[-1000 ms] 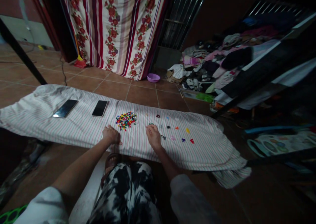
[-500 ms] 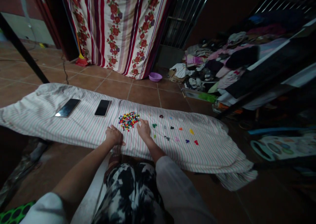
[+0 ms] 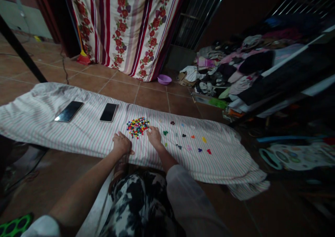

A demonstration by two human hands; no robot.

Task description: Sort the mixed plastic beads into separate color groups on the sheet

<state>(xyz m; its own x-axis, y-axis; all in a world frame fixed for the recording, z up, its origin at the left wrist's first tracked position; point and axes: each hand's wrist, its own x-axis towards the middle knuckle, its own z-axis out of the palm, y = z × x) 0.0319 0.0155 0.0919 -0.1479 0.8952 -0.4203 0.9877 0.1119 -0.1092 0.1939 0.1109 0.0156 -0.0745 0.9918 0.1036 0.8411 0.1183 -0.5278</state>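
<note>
Resting left hand (image 3: 122, 144) near striped cloth (image 3: 225, 162) front edge, thumb apart; right hand (image 3: 154, 137) at multicolored pile (image 3: 136, 126) right edge, can't tell finger grip; bare cloth left of pile

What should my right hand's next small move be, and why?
Probably pinch one from the multicoloured pile with the right hand: it is at the pile's right edge, and small single-coloured groups, like the dark green group, lie apart on the striped cloth.

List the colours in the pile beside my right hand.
The pile of small pieces mixes red, yellow, green, blue and more, best seen in the head view.
</note>
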